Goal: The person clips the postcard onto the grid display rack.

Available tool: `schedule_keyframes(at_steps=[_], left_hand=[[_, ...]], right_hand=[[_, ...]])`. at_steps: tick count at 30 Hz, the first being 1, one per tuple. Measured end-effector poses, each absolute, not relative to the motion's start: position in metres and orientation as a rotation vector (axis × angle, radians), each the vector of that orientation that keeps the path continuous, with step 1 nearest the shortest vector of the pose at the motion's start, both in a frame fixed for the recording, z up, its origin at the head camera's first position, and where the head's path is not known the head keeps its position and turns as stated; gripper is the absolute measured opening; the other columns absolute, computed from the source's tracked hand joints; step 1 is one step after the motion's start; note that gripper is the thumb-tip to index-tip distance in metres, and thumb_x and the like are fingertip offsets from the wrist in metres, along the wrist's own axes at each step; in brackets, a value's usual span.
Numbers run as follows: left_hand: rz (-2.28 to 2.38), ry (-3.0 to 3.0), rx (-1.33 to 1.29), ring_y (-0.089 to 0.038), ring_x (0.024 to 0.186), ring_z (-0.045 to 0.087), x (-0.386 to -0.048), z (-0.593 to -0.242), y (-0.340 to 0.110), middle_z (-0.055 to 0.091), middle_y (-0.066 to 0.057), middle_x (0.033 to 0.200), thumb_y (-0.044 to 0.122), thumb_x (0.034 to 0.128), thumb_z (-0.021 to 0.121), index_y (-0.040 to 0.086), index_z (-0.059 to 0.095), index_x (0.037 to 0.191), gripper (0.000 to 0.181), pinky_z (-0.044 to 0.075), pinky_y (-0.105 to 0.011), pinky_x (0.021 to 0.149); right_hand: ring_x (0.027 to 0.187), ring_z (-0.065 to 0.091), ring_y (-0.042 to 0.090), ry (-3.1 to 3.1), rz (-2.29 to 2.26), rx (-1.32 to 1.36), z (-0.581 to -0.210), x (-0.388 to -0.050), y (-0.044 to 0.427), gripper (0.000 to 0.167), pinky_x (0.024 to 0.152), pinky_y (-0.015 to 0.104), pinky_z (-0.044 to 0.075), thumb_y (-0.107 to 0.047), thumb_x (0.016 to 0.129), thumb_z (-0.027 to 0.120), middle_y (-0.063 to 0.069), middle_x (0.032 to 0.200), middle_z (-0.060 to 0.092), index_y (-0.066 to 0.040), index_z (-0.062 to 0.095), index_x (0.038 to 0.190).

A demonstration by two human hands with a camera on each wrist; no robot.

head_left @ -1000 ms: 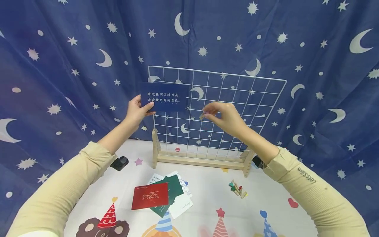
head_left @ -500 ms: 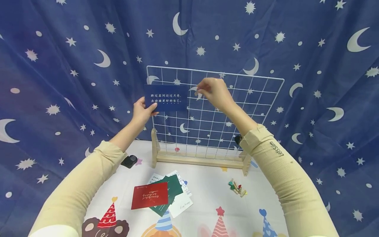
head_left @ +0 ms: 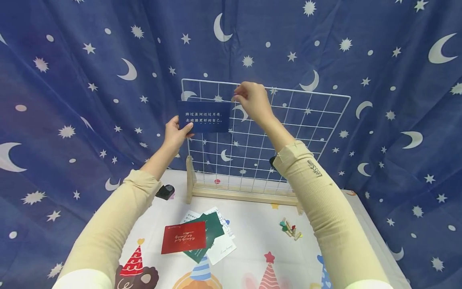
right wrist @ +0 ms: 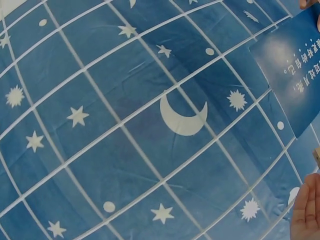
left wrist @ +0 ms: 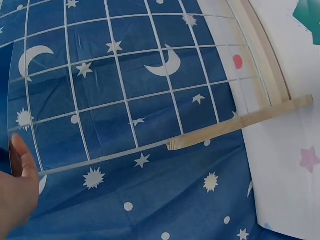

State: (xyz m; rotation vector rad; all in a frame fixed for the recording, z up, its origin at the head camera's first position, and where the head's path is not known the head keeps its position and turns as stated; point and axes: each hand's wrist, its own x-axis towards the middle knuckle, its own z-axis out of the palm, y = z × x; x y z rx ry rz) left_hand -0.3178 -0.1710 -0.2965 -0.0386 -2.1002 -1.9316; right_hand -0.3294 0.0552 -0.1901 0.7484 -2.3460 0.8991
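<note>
A dark blue card [head_left: 205,110] with white lettering is pinched at its lower left by my left hand [head_left: 177,132], thumb in front. It is held up before the upper left of a white wire grid panel [head_left: 252,140]. Just beyond the card's upper right corner is my right hand [head_left: 252,100], fingers bent. Between its fingertips it pinches a small wooden clothespin [right wrist: 317,155], mostly hidden and cut off by the edge of the right wrist view. The left wrist view catches only a sliver of the card [left wrist: 5,105] and part of the left hand [left wrist: 22,192].
The grid stands in a wooden base [head_left: 245,195]. On the white patterned tablecloth lie a red card [head_left: 184,237], a green card [head_left: 215,225] and white cards [head_left: 221,249], overlapping. Several small clothespins [head_left: 290,229] lie at right. A blue moon-and-star curtain [head_left: 108,80] hangs behind.
My right hand has risen and moved left from the grid's middle to near the card's upper right corner. The left hand with the card has shifted slightly right.
</note>
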Motion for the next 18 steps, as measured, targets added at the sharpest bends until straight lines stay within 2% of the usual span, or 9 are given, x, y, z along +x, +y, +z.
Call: schedule_keyframes(at_steps=[2, 4, 6, 9, 11, 16, 18], left_hand=[[-1.942, -2.096, -0.043, -0.030, 0.122, 0.053, -0.320, -0.296, -0.171, 0.050, -0.019, 0.134, 0.004, 0.0952, 0.051, 0.001, 0.042, 0.136, 0.042, 0.055, -0.021, 0.082], [-1.959, -2.094, -0.044, -0.028, 0.128, 0.048, -0.323, -0.295, -0.172, 0.043, -0.019, 0.142, 0.004, 0.0952, 0.051, 0.000, 0.038, 0.139, 0.046, 0.054, -0.024, 0.088], [-1.982, -2.098, -0.027, -0.028, 0.138, 0.035, -0.325, -0.294, -0.173, 0.028, -0.019, 0.152, 0.005, 0.0953, 0.051, 0.000, 0.028, 0.145, 0.055, 0.051, -0.028, 0.094], [-2.012, -2.110, 0.021, -0.025, 0.145, 0.015, -0.327, -0.292, -0.175, 0.005, -0.015, 0.158, 0.007, 0.0958, 0.051, 0.002, 0.012, 0.150, 0.067, 0.047, -0.031, 0.100], [-2.016, -2.122, 0.040, -0.025, 0.146, 0.007, -0.328, -0.292, -0.175, -0.001, -0.015, 0.158, 0.008, 0.0961, 0.050, 0.004, 0.005, 0.151, 0.071, 0.046, -0.031, 0.102], [-1.997, -2.111, 0.020, -0.025, 0.138, 0.036, -0.332, -0.294, -0.174, 0.032, -0.015, 0.151, 0.008, 0.0961, 0.051, 0.003, 0.028, 0.146, 0.055, 0.048, -0.032, 0.100], [-1.986, -2.107, 0.023, -0.025, 0.133, 0.043, -0.334, -0.294, -0.173, 0.039, -0.013, 0.148, 0.008, 0.0962, 0.050, 0.005, 0.034, 0.143, 0.050, 0.049, -0.032, 0.098]], right_hand=[[0.086, 0.068, 0.026, -2.362, 0.897, 0.733, -0.190, -0.331, 0.052, 0.016, 0.077, 0.032, 0.055, -0.005, 0.089, 0.062, 0.018, 0.098, 0.071, 0.005, 0.065, 0.101], [0.085, 0.068, 0.026, -2.372, 0.901, 0.717, -0.190, -0.333, 0.050, 0.016, 0.076, 0.032, 0.055, -0.006, 0.089, 0.062, 0.018, 0.098, 0.071, 0.005, 0.066, 0.101], [0.084, 0.068, 0.026, -2.377, 0.904, 0.702, -0.190, -0.335, 0.049, 0.016, 0.075, 0.032, 0.054, -0.006, 0.089, 0.063, 0.017, 0.097, 0.071, 0.005, 0.066, 0.101], [0.084, 0.068, 0.025, -2.378, 0.925, 0.685, -0.190, -0.338, 0.046, 0.017, 0.076, 0.031, 0.054, -0.007, 0.089, 0.063, 0.016, 0.097, 0.071, 0.004, 0.065, 0.101], [0.084, 0.067, 0.024, -2.381, 0.935, 0.676, -0.191, -0.340, 0.043, 0.018, 0.076, 0.031, 0.053, -0.009, 0.089, 0.063, 0.016, 0.098, 0.071, 0.004, 0.065, 0.102], [0.081, 0.064, 0.022, -2.416, 0.897, 0.631, -0.195, -0.344, 0.039, 0.020, 0.075, 0.029, 0.052, -0.011, 0.091, 0.060, 0.013, 0.097, 0.071, 0.002, 0.064, 0.106], [0.081, 0.063, 0.022, -2.425, 0.876, 0.619, -0.196, -0.345, 0.038, 0.020, 0.076, 0.029, 0.051, -0.012, 0.092, 0.060, 0.013, 0.098, 0.070, 0.001, 0.064, 0.106]])
